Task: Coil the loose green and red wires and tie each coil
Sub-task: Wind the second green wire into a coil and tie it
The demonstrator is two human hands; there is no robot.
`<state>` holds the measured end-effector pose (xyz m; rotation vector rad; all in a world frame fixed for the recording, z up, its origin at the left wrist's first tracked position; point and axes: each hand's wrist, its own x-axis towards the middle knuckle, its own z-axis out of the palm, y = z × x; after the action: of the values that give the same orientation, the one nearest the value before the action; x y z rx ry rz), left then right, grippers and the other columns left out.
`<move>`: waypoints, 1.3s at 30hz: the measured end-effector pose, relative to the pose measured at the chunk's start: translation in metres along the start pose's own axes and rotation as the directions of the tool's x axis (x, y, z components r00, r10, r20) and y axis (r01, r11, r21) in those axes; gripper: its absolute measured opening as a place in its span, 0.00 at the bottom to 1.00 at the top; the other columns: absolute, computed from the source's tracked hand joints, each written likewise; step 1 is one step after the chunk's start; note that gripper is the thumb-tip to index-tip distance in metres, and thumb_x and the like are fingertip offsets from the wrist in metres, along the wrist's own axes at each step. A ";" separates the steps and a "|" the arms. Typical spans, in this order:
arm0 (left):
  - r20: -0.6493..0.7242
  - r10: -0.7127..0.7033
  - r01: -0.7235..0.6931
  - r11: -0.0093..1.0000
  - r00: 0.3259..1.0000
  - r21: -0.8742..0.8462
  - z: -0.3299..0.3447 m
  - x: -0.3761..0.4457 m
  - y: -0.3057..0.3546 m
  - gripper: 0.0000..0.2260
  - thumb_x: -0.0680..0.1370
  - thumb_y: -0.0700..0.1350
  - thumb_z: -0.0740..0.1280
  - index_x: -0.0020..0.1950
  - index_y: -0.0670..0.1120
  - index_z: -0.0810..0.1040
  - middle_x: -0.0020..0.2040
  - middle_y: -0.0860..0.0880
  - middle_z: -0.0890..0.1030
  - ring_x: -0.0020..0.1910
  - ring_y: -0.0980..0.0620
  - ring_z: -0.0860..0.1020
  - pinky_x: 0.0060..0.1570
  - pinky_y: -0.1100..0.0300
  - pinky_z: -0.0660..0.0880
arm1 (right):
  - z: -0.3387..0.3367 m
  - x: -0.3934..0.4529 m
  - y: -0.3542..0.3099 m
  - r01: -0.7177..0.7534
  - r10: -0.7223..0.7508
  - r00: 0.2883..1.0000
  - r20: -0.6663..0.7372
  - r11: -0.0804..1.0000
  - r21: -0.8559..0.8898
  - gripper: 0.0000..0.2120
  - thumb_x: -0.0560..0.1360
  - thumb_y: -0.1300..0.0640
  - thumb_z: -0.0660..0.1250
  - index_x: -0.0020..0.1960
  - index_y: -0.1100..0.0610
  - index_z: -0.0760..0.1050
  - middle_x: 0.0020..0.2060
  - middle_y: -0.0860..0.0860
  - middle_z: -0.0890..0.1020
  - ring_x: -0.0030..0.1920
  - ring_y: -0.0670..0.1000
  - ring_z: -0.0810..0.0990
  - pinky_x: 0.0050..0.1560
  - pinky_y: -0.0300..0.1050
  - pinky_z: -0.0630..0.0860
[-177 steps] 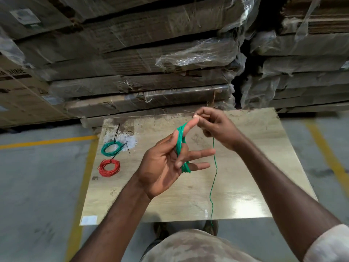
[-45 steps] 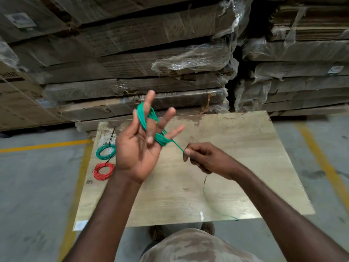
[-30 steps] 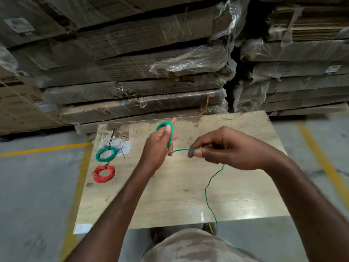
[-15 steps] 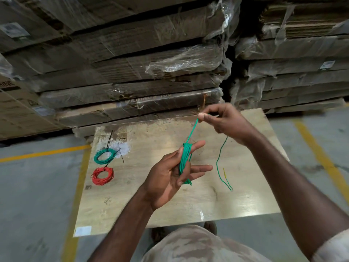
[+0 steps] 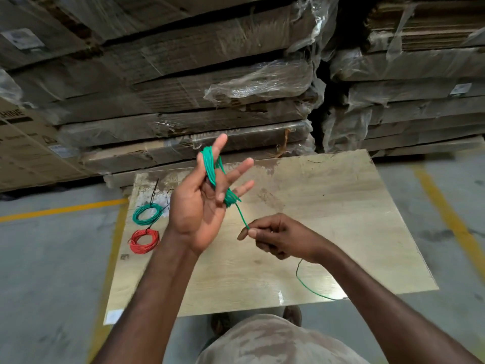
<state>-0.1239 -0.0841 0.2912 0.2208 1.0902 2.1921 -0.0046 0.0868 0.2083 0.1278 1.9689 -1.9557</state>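
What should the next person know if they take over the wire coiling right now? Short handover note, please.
Left hand: raised, fingers spread, green wire looped round them and held there by the thumb.
Right hand: pinch grip on the wire just below the loops; the loose tail trails off the near edge of the board.
Done: one green coil and one red coil lie at the board's left side, each apparently tied with a dark tie.
Left: wind in the remaining tail, slip the coil off the fingers, tie it.
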 end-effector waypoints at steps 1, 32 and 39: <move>-0.014 0.028 -0.028 1.000 1.000 0.015 -0.002 0.007 0.004 0.23 0.90 0.53 0.50 0.82 0.49 0.71 0.26 0.48 0.72 0.70 0.41 0.82 0.73 0.29 0.71 | 0.003 -0.003 -0.004 -0.004 0.005 1.000 0.024 1.000 -0.017 0.12 0.87 0.52 0.66 0.64 0.54 0.86 0.35 0.58 0.67 0.29 0.47 0.61 0.30 0.41 0.59; 0.325 -0.185 0.198 0.980 0.927 -0.007 -0.002 -0.045 -0.020 0.25 0.90 0.51 0.48 0.83 0.43 0.70 0.24 0.43 0.63 0.59 0.36 0.86 0.75 0.24 0.66 | -0.054 0.028 -0.054 0.240 -0.287 0.925 -0.251 0.949 -0.203 0.12 0.89 0.53 0.63 0.48 0.56 0.77 0.30 0.43 0.67 0.28 0.48 0.61 0.28 0.45 0.57; 0.190 0.028 -0.006 0.993 0.981 -0.114 -0.004 -0.026 0.010 0.25 0.91 0.52 0.47 0.81 0.46 0.73 0.23 0.48 0.67 0.66 0.41 0.85 0.73 0.24 0.68 | -0.005 0.016 -0.020 0.229 -0.278 0.950 -0.142 0.930 -0.286 0.12 0.88 0.54 0.63 0.58 0.60 0.82 0.31 0.55 0.71 0.30 0.44 0.66 0.32 0.36 0.65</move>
<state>-0.1106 -0.1072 0.2996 0.3828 0.8584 2.1887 -0.0267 0.0884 0.2221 -0.0241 2.4567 -1.8589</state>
